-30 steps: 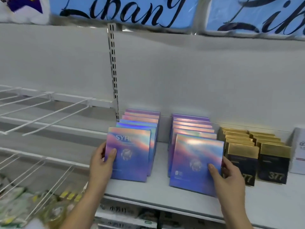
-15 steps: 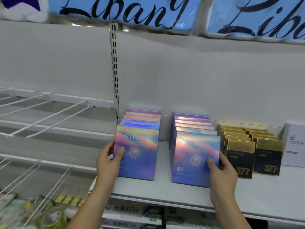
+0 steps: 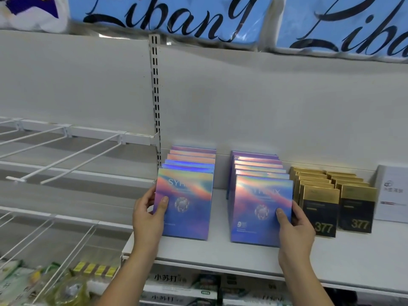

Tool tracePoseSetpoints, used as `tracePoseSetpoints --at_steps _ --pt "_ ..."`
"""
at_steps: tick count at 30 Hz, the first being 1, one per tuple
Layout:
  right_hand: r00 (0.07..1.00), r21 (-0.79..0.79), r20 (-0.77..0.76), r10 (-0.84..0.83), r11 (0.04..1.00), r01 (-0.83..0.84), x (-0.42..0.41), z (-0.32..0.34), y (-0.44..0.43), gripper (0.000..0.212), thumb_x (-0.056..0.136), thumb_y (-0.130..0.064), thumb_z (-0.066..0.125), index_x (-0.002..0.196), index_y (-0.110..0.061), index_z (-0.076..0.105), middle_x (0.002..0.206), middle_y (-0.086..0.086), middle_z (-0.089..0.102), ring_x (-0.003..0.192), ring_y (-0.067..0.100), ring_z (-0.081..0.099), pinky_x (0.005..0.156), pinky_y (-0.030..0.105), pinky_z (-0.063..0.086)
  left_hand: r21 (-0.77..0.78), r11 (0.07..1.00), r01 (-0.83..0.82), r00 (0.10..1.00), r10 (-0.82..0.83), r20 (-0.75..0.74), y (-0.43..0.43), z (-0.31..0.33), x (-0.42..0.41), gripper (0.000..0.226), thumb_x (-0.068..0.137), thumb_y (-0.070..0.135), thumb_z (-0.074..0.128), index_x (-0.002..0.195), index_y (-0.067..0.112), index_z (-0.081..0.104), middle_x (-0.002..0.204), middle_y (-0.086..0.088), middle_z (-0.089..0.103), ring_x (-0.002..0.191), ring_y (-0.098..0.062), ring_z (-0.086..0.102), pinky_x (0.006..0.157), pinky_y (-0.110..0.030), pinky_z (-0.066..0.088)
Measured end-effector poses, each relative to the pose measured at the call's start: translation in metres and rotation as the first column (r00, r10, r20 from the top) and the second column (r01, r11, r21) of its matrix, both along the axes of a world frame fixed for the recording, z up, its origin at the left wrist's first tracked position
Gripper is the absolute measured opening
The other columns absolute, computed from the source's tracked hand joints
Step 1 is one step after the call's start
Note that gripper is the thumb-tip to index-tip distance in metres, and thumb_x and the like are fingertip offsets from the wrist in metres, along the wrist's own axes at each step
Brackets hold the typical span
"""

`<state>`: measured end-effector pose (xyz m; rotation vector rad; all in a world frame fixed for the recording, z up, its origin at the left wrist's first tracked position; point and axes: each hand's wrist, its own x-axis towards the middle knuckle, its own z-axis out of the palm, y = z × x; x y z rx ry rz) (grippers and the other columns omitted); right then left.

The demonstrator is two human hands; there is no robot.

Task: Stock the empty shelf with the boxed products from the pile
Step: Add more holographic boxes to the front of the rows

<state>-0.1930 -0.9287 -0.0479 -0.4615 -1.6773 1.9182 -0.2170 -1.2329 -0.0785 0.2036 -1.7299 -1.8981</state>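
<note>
The left hand (image 3: 150,215) gripped the left edge of the left front box (image 3: 187,199), thumb flat on its shimmering face. The right hand (image 3: 295,226) held the right edge of the right front box (image 3: 260,208) the same way. Both boxes stood upright near the front edge of the shelf (image 3: 242,255), each heading a row running back to the wall. Gold-and-black boxes (image 3: 320,208) stood just beside the right hand.
</note>
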Motion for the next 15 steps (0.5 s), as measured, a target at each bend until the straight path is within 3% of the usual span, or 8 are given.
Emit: tracePoseSetpoints --at_steps 11,15 --pt "1.0 0.024 0.005 0.021 1.0 -0.021 0.006 0.002 -0.001 0.033 0.097 -0.022 0.065 0.13 -0.029 0.059 0.132 0.003 0.061 0.117 0.024 0.062 0.077 0.037 0.058 -0.016 1.0 -0.024 1.0 0.024 0.0 0.004 0.003 0.005 0.035 0.097 0.023 0.068 0.13 0.03 0.063 0.126 -0.003 0.061 0.115 -0.015 0.062 0.091 -0.039 0.057" --pt "0.997 0.087 -0.068 0.032 0.996 -0.026 0.027 0.019 -0.001 0.042 0.099 -0.024 0.063 0.138 -0.035 0.053 0.141 -0.004 0.056 0.13 0.017 0.054 0.085 0.033 0.054 0.029 0.999 -0.019 0.999 0.02 -0.04 0.001 0.013 0.019 0.03 0.094 0.028 0.068 0.118 0.045 0.062 0.132 0.001 0.061 0.122 -0.017 0.059 0.098 -0.037 0.052"
